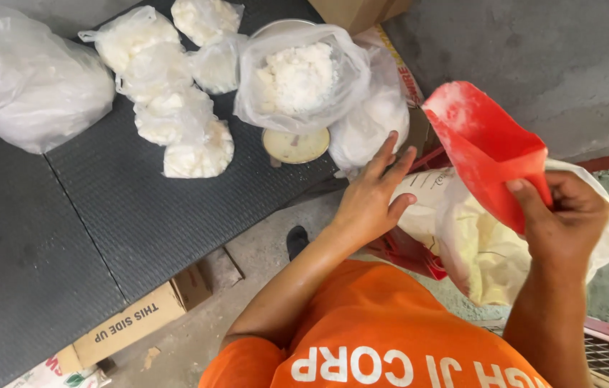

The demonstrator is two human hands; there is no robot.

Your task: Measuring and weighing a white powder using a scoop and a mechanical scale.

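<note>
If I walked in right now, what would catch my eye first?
Probably the bright red scoop, dusted white, held up in the right hand over a big open sack. Next, the open bag of white powder on a small scale, beyond the left hand.

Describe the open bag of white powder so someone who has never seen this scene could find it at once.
Start at the dark ribbed mat, where filled plastic bags lie in a cluster. At the cluster's right stands a small scale with a round dial. The open bag sits on top of it, mouth agape, powder exposed, unlike its closed neighbours.
</note>
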